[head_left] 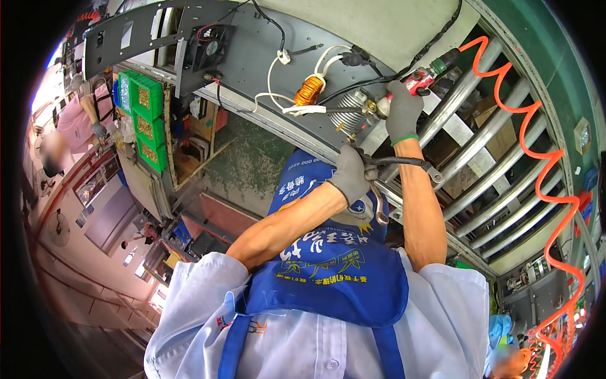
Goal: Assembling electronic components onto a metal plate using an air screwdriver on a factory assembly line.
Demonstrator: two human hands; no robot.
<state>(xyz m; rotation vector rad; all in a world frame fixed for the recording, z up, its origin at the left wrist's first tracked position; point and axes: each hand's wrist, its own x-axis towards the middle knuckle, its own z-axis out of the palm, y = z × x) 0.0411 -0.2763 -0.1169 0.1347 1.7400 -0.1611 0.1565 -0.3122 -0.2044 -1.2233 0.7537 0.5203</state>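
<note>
Both my hands wear grey gloves. My right hand [404, 112] is closed round a red air ratchet [418, 81], whose head points at a ribbed, silver cylindrical part [351, 111] on the grey metal panel [252, 69]. My left hand [349, 174] is closed at the panel's near edge, just below that part. A metal wrench [380, 205] sticks out of it towards me. A dark cable-like piece [404, 162] with a metal ring at its end also runs from this hand, passing over my right forearm. Left of the ribbed part sits a copper-coloured coil [308, 92] with white wires.
A coiled orange air hose [536, 183] hangs at the right, above metal rollers [480, 155]. A black fan [211, 47] is fixed at the panel's left end. Green bins [147, 123] of small parts stand at the left. Another person [82, 120] is beyond them.
</note>
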